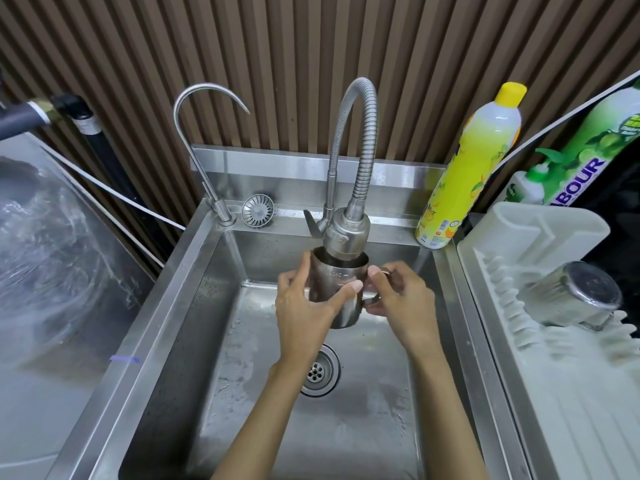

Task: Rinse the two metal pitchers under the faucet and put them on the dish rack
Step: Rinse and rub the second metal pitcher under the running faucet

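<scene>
Above the wet sink (166, 306), the left hand (304, 306) wraps the metal pitcher (334, 277) and the right hand (401, 299) grips its handle. Its mouth sits under the faucet head (346, 233), contents hidden. The second pitcher (568, 296) lies tilted on the dish rack (540, 375). One is racked; one is judged mid-rinse.

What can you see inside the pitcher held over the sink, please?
The faucet's spray head covers most of the mouth of the pitcher, leaving a dark sliver of inner wall. Water and the bottom are hidden under it.
</scene>
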`<state>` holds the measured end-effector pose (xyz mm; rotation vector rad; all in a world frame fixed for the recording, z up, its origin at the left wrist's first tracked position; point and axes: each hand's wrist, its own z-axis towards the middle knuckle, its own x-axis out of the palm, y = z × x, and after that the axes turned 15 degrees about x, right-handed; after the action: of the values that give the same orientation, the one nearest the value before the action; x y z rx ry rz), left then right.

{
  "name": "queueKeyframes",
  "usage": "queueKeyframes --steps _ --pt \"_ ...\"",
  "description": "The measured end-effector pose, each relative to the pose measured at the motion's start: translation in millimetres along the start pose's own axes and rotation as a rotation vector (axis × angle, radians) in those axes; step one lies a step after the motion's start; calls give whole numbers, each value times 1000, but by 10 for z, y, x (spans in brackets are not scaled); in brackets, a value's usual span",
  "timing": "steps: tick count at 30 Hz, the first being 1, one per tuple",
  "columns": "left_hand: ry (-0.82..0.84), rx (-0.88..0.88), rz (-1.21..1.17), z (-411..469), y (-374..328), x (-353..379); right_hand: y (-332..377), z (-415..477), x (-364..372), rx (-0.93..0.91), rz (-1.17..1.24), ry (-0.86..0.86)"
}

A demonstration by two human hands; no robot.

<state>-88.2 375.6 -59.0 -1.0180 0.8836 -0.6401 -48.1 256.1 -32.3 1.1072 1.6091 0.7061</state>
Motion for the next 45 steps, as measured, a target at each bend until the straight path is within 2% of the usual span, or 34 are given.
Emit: queueKeyframes --steps 3,7,12,16,18,20,23,27,31,33,35,40,45 --pt "71 -31 -102 5 33 49 134 -68 -120 -49 -247 -182" --pt "103 -63 -389 82 68 125 183 -115 -150 -99 -207 -210" --pt "-58 22 -499 144 116 201 21 5 38 12 206 19" --pt "-132 220 -212 143 154 107 -111 71 209 127 536 304" --pt "-134 271 -114 116 113 46 -138 72 243 172 603 399" --pt "-143 304 -38 87 81 4 -152 61 244 178 595 424" --pt "-145 209 58 72 44 -16 -120 40 188 153 466 338" --pt "-33 11 6 49 -12 2 -35 69 62 81 213 95" --pt "132 -117 -243 103 54 33 15 69 -74 9 -27 -133" --pt "196 -136 -354 164 110 42 26 63 -99 -18 -44 -151" --pt "177 -116 -445 208 166 81 44 40 -85 -61 -50 -151" --pt "-20 20 -501 244 145 140 -1 107 66 14 250 65" --pt "-61 228 -189 235 114 8 -120 148 182 183 529 358"
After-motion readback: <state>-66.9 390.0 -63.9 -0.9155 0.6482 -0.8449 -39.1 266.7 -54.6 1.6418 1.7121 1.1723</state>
